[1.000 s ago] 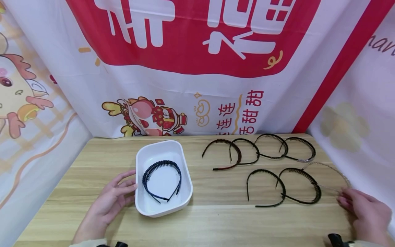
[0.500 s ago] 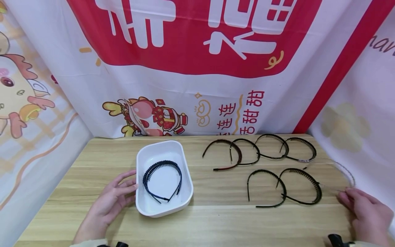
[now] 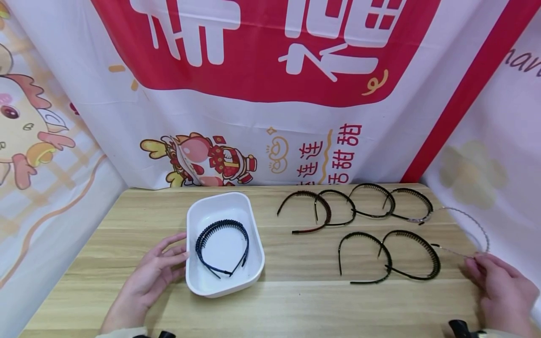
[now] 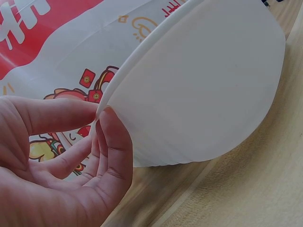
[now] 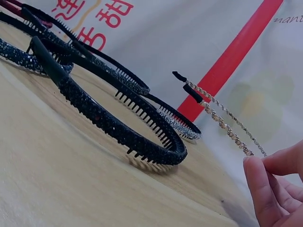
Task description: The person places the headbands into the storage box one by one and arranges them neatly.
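Your right hand (image 3: 503,286) pinches a thin, curved, gold-beaded headband (image 5: 227,128) extending toward eleven o'clock, while your left hand (image 3: 154,268) clamps a white, rounded-rectangular plastic tub (image 4: 199,85) at its nine o'clock rim. Four dark, toothed headbands (image 3: 329,213) lie beyond, at the tub's two o'clock.

A pale wood-grain table (image 3: 304,310); behind it a white cloth (image 3: 245,116) with a red panel (image 3: 253,87) and a cartoon figure (image 3: 196,159); rightward, a red stripe (image 3: 466,94), then a blurry yellowish flower print (image 3: 473,173)
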The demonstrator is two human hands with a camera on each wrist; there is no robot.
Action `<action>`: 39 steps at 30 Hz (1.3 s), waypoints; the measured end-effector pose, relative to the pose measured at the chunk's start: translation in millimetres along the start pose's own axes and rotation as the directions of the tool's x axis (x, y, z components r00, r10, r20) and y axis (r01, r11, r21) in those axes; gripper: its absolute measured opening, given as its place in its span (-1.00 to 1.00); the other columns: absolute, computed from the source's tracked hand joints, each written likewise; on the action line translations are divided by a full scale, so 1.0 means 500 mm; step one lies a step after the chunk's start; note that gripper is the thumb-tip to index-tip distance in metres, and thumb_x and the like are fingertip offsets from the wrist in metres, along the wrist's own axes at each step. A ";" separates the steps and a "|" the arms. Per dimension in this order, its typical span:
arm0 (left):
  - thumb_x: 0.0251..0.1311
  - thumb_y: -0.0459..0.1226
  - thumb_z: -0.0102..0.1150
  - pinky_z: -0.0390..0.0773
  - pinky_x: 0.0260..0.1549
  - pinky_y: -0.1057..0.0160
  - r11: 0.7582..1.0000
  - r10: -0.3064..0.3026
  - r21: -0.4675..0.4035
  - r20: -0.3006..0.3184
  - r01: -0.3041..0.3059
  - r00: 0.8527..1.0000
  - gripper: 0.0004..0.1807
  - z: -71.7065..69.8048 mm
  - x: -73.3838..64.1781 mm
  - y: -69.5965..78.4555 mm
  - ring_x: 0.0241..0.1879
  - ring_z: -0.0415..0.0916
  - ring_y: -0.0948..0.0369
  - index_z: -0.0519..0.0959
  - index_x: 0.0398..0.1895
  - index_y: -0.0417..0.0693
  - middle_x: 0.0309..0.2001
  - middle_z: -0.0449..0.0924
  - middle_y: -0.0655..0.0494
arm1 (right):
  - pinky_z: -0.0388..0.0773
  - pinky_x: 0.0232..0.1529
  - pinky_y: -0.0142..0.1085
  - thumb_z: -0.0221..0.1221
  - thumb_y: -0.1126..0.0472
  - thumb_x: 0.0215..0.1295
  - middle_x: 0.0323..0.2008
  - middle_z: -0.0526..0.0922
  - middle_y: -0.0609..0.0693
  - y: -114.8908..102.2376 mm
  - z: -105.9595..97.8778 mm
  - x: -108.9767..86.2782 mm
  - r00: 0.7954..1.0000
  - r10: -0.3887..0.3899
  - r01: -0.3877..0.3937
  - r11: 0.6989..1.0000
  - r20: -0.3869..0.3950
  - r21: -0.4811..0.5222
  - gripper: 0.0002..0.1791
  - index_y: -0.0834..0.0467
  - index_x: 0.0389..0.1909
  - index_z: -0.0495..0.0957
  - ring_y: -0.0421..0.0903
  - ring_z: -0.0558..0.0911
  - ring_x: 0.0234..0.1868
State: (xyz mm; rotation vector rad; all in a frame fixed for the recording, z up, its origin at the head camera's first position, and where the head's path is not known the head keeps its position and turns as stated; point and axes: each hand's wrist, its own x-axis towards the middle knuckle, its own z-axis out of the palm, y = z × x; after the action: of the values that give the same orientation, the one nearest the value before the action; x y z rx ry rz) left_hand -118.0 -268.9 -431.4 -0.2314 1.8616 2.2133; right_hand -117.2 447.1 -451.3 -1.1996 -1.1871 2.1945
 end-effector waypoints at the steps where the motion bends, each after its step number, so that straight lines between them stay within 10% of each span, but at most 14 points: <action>1: 0.49 -0.47 0.12 0.74 0.00 0.18 1.000 0.000 0.000 0.000 0.000 1.000 -0.50 0.000 0.000 0.000 -0.04 0.72 0.28 0.51 0.26 0.34 -0.05 0.74 0.25 | 0.80 -0.40 -0.30 0.35 0.43 0.37 -0.52 0.74 -0.12 0.001 0.000 -0.001 1.000 0.001 -0.001 1.000 0.003 0.009 -0.73 -0.02 -0.38 0.80 -0.17 0.82 -0.52; 39: 0.47 -0.47 0.13 0.75 0.02 0.19 1.000 0.010 -0.003 0.001 -0.010 1.000 -0.50 -0.001 0.000 -0.001 -0.03 0.73 0.27 0.53 0.25 0.35 -0.04 0.76 0.23 | 0.81 -0.30 -0.33 0.44 0.61 0.16 -0.40 0.83 0.03 0.030 0.056 -0.065 0.962 -0.102 0.064 0.986 0.254 0.155 -0.73 0.19 -0.27 0.82 -0.08 0.84 -0.45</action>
State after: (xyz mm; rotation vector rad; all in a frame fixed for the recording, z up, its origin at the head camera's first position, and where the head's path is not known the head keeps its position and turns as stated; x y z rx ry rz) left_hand -117.8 -269.2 -431.8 -0.2223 1.8634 2.2221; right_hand -120.6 403.2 -438.9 -0.8053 -1.1286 2.3827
